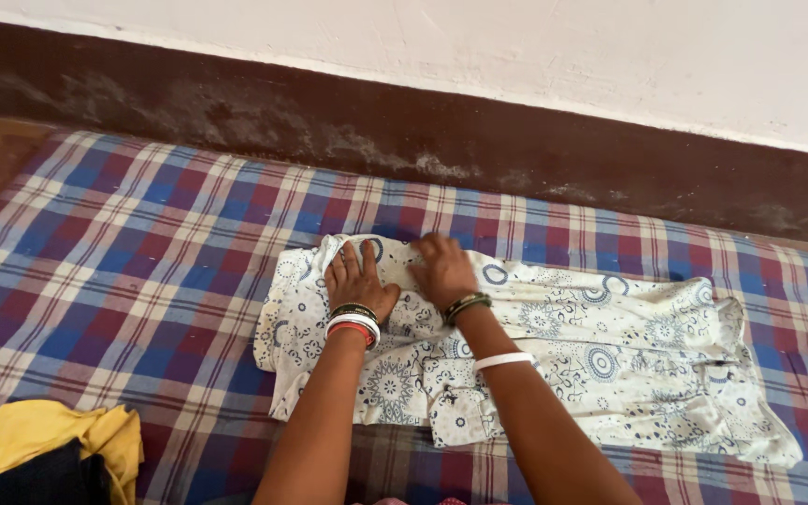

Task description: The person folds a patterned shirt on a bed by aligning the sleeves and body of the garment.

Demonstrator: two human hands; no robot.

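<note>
A white garment with blue circular prints lies spread flat on a checked cloth of blue, red and white. My left hand presses palm-down on the garment's left part, fingers apart. My right hand rests just beside it, fingers curled onto the fabric near the far edge. Both wrists wear bangles. The garment's left end is folded over under my hands; its right end stretches out toward the right.
A yellow cloth over something dark lies at the near left corner. A dark brown skirting band and a pale wall run along the far side of the checked cloth.
</note>
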